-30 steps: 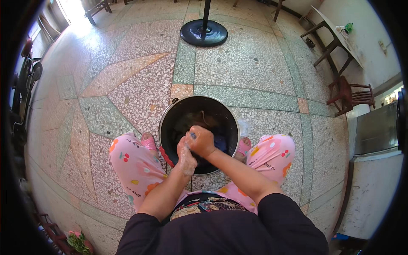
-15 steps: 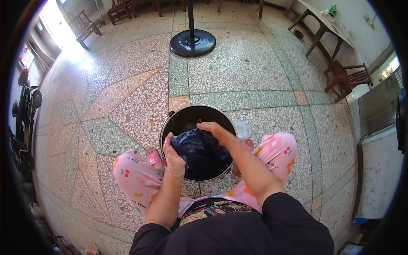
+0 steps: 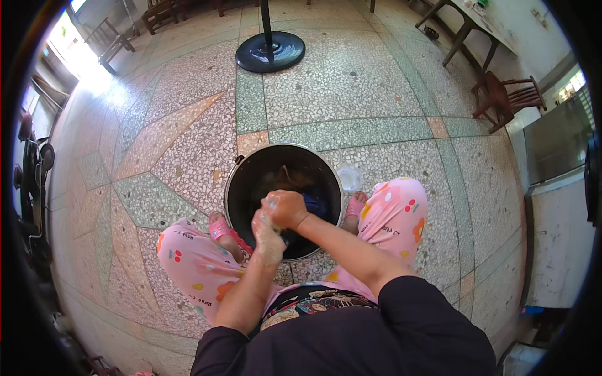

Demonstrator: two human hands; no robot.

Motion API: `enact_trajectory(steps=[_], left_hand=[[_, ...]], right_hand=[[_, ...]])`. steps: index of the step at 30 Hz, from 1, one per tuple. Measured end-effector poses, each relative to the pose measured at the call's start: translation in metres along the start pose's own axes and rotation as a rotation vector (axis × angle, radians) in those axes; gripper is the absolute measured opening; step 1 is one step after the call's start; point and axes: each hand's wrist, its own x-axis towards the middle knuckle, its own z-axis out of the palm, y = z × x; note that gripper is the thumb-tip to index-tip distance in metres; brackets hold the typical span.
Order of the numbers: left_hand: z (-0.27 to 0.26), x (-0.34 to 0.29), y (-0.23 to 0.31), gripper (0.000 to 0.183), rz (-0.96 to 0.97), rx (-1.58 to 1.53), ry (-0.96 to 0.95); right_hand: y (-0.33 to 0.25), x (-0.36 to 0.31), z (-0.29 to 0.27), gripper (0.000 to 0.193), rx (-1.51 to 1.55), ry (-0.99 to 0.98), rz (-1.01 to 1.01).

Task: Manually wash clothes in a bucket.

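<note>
A large dark round tub (image 3: 235,188) with a pale rim stands on the floor between my feet. Above its near half my two hands meet. My right hand (image 3: 288,208) is curled closed against the fingers of my left hand (image 3: 268,235), which looks closed too and is wet with whitish suds. What they grip, if anything, is hidden between them. Dark blue cloth (image 3: 316,203) shows in the tub just beyond my right hand. Deeper in the tub, something brownish (image 3: 287,177) shows in the dark; I cannot make out its kind.
A whitish translucent bowl (image 3: 350,178) sits right of the tub. My pink slippers (image 3: 219,227) flank the tub. Ahead is a black round stand base (image 3: 271,51) with a pole. A wooden chair (image 3: 506,100) and a table (image 3: 467,25) stand at the right, a motorbike (image 3: 31,182) at the left.
My hands have come together from either side of the bunched dark blue cloth. Less of the cloth shows now, and more of the tub's dark inside is visible. The view has shifted slightly.
</note>
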Motion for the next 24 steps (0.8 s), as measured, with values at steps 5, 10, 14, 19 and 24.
enact_trajectory(steps=[5,10,14,19,24], left_hand=[[-0.021,0.006,-0.032,0.029,0.07,-0.826,0.086],[-0.004,0.002,-0.015,0.023,-0.087,-0.652,-0.08],[0.013,-0.007,0.047,0.029,-0.434,-0.366,-0.028],[-0.055,0.027,-0.042,0.035,-0.128,-1.48,-0.651],[0.031,-0.012,0.068,0.028,-0.582,-0.864,0.028]], right_hand=[[-0.048,-0.014,0.001,0.016,0.214,0.101,-0.121],[-0.023,-0.012,0.004,0.016,0.219,0.142,-0.004],[-0.005,0.001,-0.006,0.016,0.049,0.07,0.078],[-0.09,-0.026,-0.017,0.012,0.332,0.038,-0.253],[0.002,-0.007,-0.006,0.017,0.12,0.044,0.167]])
